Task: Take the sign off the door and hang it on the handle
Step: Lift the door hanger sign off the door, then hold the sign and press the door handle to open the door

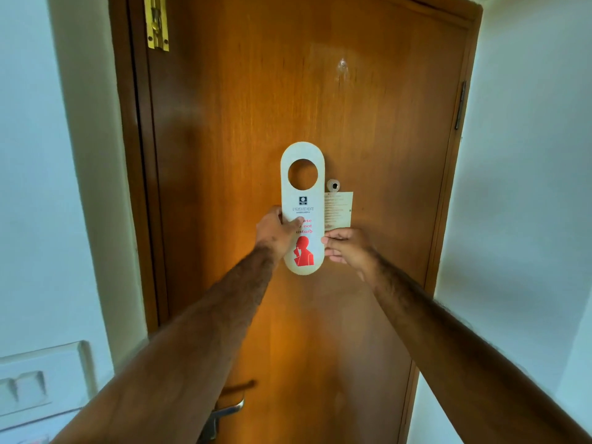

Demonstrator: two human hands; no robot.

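A cream "do not disturb" sign [303,193] with a round hole and a red figure stands upright in front of the brown wooden door [256,123]. My left hand [276,231] grips its left edge, thumb over the red lettering. My right hand [347,246] touches the sign's right edge with its fingertips, fingers curled. The metal door handle [224,415] shows at the bottom, partly hidden behind my left forearm.
A peephole [333,185] and a small printed card [339,210] sit on the door just right of the sign. A brass bolt [156,22] is at the door's top left. A white switch panel [41,379] is on the left wall.
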